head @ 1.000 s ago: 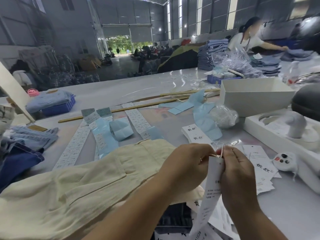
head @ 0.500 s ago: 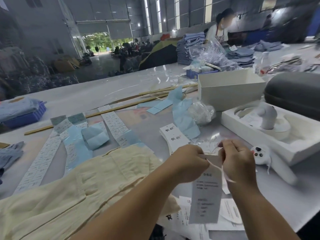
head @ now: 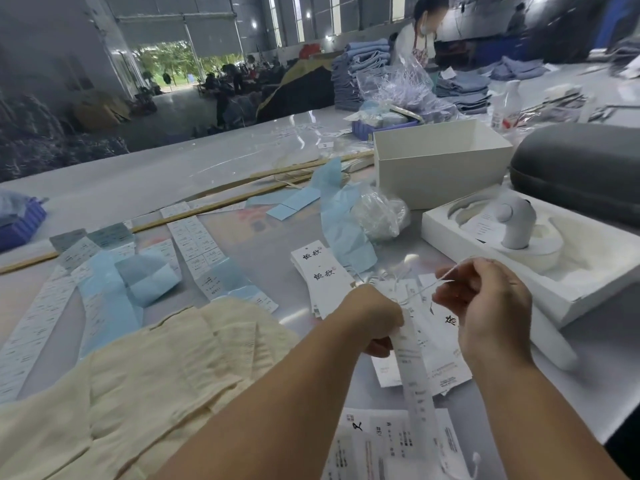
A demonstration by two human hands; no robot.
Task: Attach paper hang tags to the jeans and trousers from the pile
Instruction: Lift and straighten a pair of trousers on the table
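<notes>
Holding a paper hang tag (head: 414, 368) by its top edge w/ left hand (head: 372, 315), fingers curled & pinching near the punched end, tag dangling down toward 6 o'clock over other loose tags (head: 438, 355) on the tabletop (head: 242, 161). Right hand (head: 485, 299) at approx 3 o'clock of the left, fingers curled, pinching a thin white string (head: 433, 285) that runs taut-ish back to the tag top. Cream trousers (head: 138, 375) spread at 9 o'clock of the hands, waistband end nearest, touching nothing of the tag yet; attaching prob still to come. Tag: v. light, thin card, semi-stiff, bends & creases easily, so best held at the reinforced top by the hole, not mid-strip. String: fine, limp, slippery, likely to slide out of a loose pinch; needs a firm fingertip grip close to the free end. Trousers: soft, floppy, textured weave, no fixed shape; best taken at a belt loop or waistband, exact loop not discernible here. Stack of printed tags (head: 320, 268) at 12 o'clock of the left hand, blue paper strips (head: 107, 299) further toward 10 o'clock, white box (head: 436, 168) at 1 o'clock, folded jeans pile (head: 360, 74) far at 12 o'clock
</notes>
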